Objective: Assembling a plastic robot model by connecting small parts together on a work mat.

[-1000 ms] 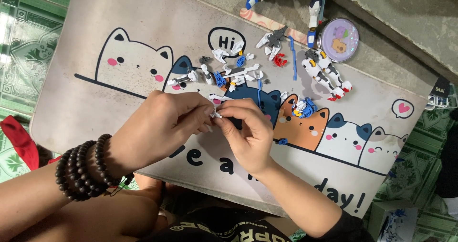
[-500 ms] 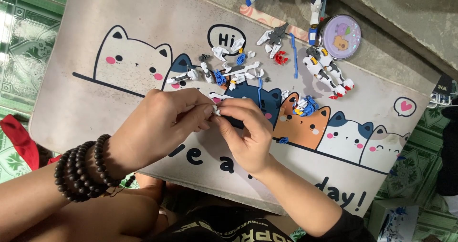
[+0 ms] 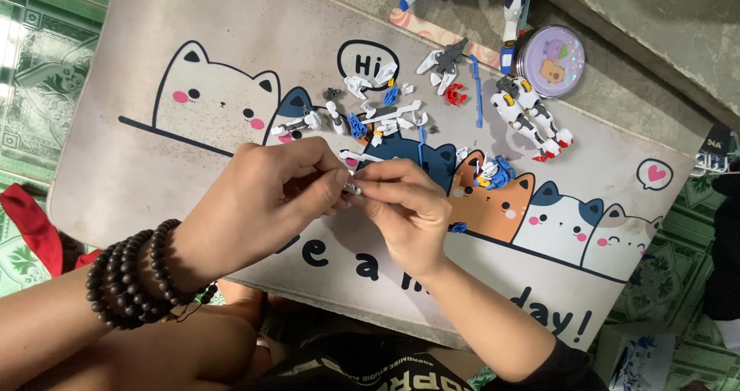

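Head view: tiny glossy plastic part (image 3: 353, 188)

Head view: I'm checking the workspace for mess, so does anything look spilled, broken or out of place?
Nothing looks damaged. Small white and blue model parts lie scattered loose across the cat-print mat, and both hands pinch one tiny piece between them.

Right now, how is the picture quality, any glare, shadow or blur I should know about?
Head view: soft even daylight, mostly sharp. Glare whitens the green floor tiles at the left edge. Left hand and right hand cast soft shadows on the cat mat; the tiny part they pinch is too small to resolve.
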